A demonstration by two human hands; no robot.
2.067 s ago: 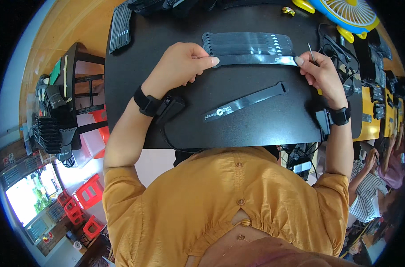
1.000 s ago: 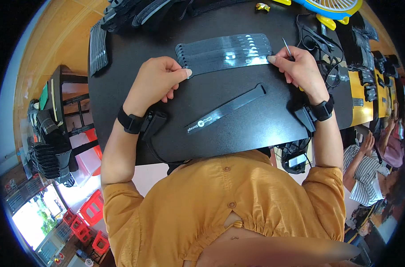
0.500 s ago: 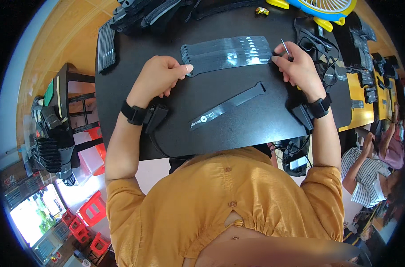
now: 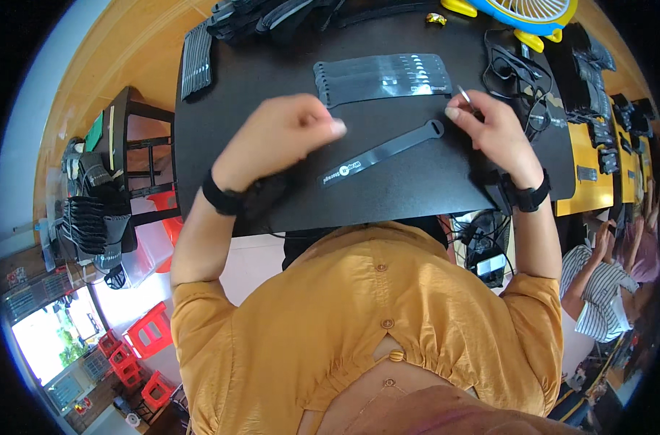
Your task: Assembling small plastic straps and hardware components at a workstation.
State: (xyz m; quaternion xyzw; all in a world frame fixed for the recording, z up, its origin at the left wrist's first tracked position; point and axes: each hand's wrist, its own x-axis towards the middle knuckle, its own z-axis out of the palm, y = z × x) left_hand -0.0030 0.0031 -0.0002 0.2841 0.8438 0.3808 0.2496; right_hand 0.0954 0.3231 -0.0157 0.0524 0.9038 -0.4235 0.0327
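Observation:
My left hand [image 4: 286, 138] hovers over the table, fingers curled in and thumb pointing right, slightly blurred; nothing shows in it. Closed around a small tool with a thin metal tip [image 4: 463, 94], my right hand [image 4: 495, 132] is at the right; most of that tool is hidden by the fingers. Between the hands lies a single black strap [image 4: 388, 151], slanting up to a rounded, slotted end near my right fingers. Farther off, several similar black straps [image 4: 380, 78] lie overlapped in a fanned row, touched by neither hand.
The black table [image 4: 388, 199] carries a grey strap stack [image 4: 196, 61] at far left and a dark strap pile [image 4: 261, 20] behind. Black cables [image 4: 518, 69] and a blue-yellow fan [image 4: 529, 14] stand at right. A gold-wrapped piece [image 4: 436, 19] lies near the fan. Other people sit far right.
My left hand has let go of the fanned row's left end and come toward me and right. My right hand has drawn back slightly from the row, keeping the tool. The view has shifted.

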